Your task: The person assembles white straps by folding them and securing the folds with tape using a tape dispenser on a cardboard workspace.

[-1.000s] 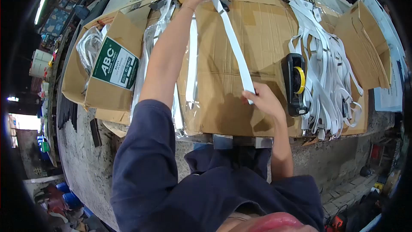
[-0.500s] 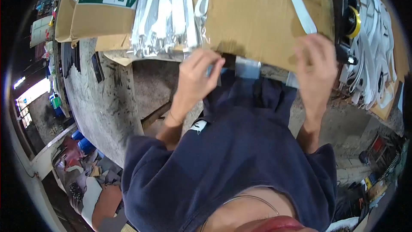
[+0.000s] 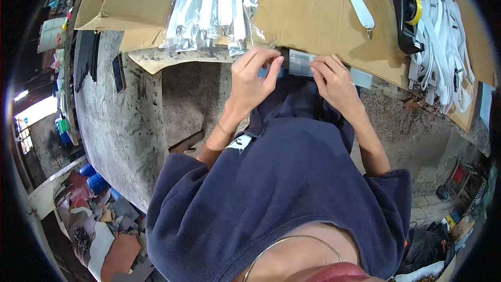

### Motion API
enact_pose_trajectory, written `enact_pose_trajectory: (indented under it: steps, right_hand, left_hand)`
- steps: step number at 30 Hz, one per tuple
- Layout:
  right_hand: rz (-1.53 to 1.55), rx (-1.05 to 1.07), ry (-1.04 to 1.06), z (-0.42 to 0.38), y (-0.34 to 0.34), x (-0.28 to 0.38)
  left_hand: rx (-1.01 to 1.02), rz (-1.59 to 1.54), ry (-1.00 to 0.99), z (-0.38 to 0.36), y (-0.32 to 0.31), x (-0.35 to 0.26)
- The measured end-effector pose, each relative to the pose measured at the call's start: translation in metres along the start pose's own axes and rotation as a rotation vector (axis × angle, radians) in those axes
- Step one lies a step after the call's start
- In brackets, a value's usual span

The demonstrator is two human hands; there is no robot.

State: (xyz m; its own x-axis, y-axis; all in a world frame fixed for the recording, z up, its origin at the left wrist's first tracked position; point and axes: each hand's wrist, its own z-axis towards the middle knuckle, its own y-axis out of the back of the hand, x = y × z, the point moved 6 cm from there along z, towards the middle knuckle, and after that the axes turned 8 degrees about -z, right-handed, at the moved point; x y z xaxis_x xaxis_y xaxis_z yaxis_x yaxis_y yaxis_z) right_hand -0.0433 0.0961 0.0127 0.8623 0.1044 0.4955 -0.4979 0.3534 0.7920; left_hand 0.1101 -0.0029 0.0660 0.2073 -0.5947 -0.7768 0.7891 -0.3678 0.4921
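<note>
At the table's front edge, my left hand [image 3: 255, 77] has thumb and fingertips pinched together; anything between them is too small to make out. My right hand [image 3: 336, 81] is closed with its fingertips on the right side of a clear plastic sleeve [image 3: 298, 63] lying over the edge. Another clear sleeve [image 3: 361, 78] sticks out beyond my right wrist. Farther up on the cardboard lies a white strap [image 3: 357, 2] with a metal clip at its near end, touched by neither hand.
Several bagged white straps [image 3: 209, 10] lie at the left, beside an open cardboard box [image 3: 130, 4] with a green label. On the right stand a black tape dispenser [image 3: 404, 13] with yellow tape and a heap of white straps [image 3: 438, 47]. A phone-like dark object [image 3: 119, 73] rests left.
My right hand has moved from the white strap's end down and left to the clear sleeve. The strap now lies free. My left hand has shifted slightly right, still pinched.
</note>
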Motion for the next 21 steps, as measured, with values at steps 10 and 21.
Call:
enact_pose_trajectory:
  steps: [10,21]
  right_hand:
    - [0.454,-0.147,-0.635,0.003,-0.007,-0.036]
    - [0.579,-0.211,-0.701,0.027,0.001,-0.046]
  left_hand:
    - [0.414,0.208,-0.135,0.034,-0.044,0.03]
    - [0.332,0.205,-0.058,0.029,-0.056,0.041]
